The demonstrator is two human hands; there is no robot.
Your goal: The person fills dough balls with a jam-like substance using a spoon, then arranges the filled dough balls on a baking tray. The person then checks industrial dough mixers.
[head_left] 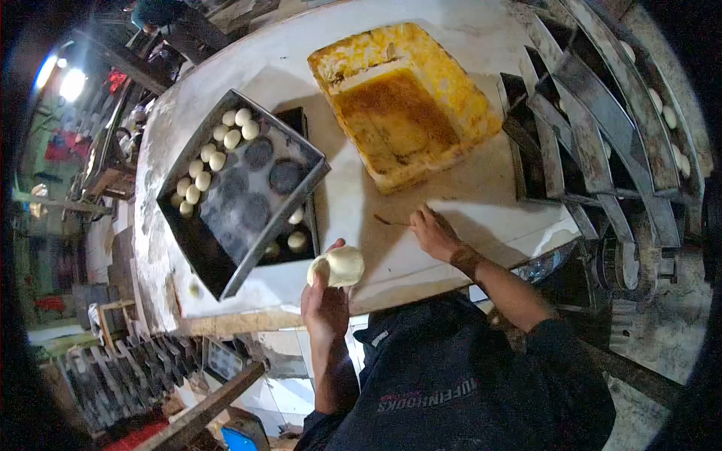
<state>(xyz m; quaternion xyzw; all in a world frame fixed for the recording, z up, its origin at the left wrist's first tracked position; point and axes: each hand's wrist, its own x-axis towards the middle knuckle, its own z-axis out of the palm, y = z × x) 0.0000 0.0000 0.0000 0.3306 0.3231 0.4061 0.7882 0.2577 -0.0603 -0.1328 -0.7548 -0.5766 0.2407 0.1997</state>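
My left hand (325,307) is raised at the table's front edge, its fingers wrapped round a pale, cupped piece of dough (346,266). Over the table, my right hand (435,237) pinches a thin stick (392,222) whose tip is brown; whether that is paste on it cannot be made out. Beyond the right hand sits a yellow, smeared tub (470,124) with a brown layer on its bottom. To the left, a metal tray (252,263) carries several round dough balls (203,179) along its far-left side, with dark round marks on its bottom.
Beneath the tilted tray is another dark tray (310,218) with a few dough balls (296,240) showing. Stacked metal trays (579,128) stand at the right side of the white table (226,68). A person (177,22) is at the far left.
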